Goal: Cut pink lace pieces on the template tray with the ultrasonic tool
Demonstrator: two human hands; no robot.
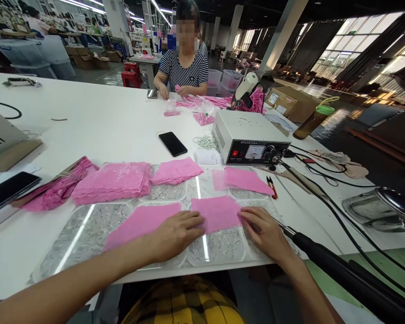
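Note:
My left hand lies flat on the clear patterned work mat, fingers stretched out, fingertips on the left edge of a small pink fabric piece. My right hand rests palm down at that piece's right edge, fingers touching it. A larger pink fabric sheet lies partly under my left hand. A black welding wand with a metal tip lies just right of my right wrist.
A stack of pink cloths and more pink pieces lie beyond the hands. A white control box, black phone, red snips and cables sit further back. A person in a striped shirt works opposite.

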